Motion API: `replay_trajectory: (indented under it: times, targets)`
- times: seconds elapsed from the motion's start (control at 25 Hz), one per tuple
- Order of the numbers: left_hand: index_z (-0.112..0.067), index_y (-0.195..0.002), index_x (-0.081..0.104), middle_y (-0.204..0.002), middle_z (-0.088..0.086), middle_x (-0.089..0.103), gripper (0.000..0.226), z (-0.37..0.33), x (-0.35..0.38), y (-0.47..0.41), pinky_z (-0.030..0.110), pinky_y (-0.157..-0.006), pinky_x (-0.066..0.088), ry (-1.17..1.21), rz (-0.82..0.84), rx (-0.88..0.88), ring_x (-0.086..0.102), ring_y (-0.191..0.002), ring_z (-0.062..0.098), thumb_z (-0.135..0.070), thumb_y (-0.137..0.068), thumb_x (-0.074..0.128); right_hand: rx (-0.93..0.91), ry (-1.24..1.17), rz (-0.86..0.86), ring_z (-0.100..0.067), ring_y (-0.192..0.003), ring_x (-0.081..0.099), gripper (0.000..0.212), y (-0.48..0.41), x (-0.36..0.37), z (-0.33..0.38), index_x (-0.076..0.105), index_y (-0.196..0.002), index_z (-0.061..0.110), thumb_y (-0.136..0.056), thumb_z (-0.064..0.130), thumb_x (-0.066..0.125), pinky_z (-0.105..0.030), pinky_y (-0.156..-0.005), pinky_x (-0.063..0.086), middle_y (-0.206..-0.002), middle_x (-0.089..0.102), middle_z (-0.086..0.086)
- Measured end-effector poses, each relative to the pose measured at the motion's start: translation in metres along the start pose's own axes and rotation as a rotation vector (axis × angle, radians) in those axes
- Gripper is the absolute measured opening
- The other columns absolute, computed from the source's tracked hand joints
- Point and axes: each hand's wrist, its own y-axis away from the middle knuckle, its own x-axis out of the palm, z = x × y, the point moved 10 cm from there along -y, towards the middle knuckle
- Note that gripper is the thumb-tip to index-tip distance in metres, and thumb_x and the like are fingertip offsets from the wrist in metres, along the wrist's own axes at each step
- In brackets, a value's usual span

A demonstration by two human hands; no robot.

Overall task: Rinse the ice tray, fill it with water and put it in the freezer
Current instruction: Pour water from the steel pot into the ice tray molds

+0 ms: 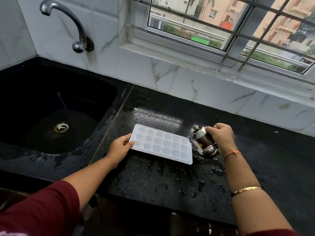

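Fingers (126,136) of the left hand (119,148) pinch the end of one white plastic eighteen-mould ice tray (162,144), while the right hand (220,136) curls round one small lidded steel jug (203,144).

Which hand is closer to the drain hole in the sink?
Left. The left hand holds the ice tray by its end nearest the sink, a little right of the drain. The right hand grips a small metal jug farther right, past the tray.

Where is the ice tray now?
Head view, centre: ice tray on the wet counter right of the sink, left hand gripping its left end, small jug at its right.
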Motion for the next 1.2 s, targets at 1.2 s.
replay_trajectory:
  times: [1.2]
  targets:
    - [-0.001, -0.134, 0.047, -0.135, 0.009, 0.055, 0.042, -0.007, -0.001, 0.006, 0.023, -0.101, 0.036, -0.056, -0.016, 0.026, 0.052, -0.122, 0.019, -0.004, -0.092, 0.052, -0.012, 0.053, 0.056, -0.020, -0.064, 0.043, 0.035, 0.025, -0.003, -0.001, 0.039, -0.053, 0.015, -0.076, 0.012, 0.065, -0.034, -0.064, 0.041, -0.059, 0.043, -0.004]
